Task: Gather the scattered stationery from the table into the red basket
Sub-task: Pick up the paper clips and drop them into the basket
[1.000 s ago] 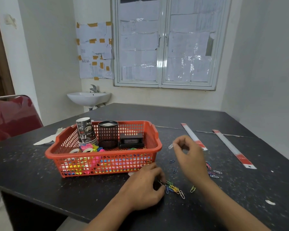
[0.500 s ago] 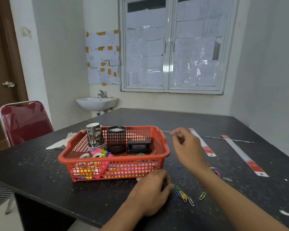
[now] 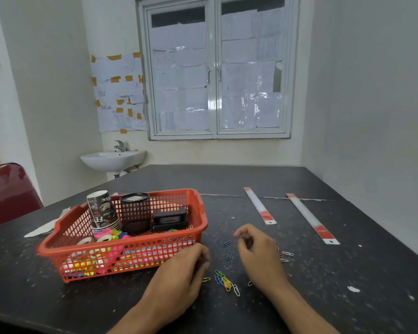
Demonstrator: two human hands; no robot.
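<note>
The left hand (image 3: pixel 179 273) rests on the dark speckled table (image 3: pixel 348 273), fingers curled down just in front of the red plastic mesh basket (image 3: pixel 143 259); whether they grip anything cannot be told. Just beside it lies a heap of coloured wire paper clips (image 3: pixel 225 280). The right hand (image 3: pixel 258 251) hovers over the scatter, fingers loosely curled and seemingly holding nothing. Two blue paper clips (image 3: pixel 227 249) lie between the hands, and pale clips (image 3: pixel 286 255) lie to the right.

The step looks like clip gathering, partway done: the basket already holds a stack of paper cups (image 3: pixel 101 210) and a black mesh pen pot (image 3: pixel 135 210). Next calls for fine pinches off the flat surface. Farther off, two white rulers with red ends (image 3: pixel 260 206) remain out.
</note>
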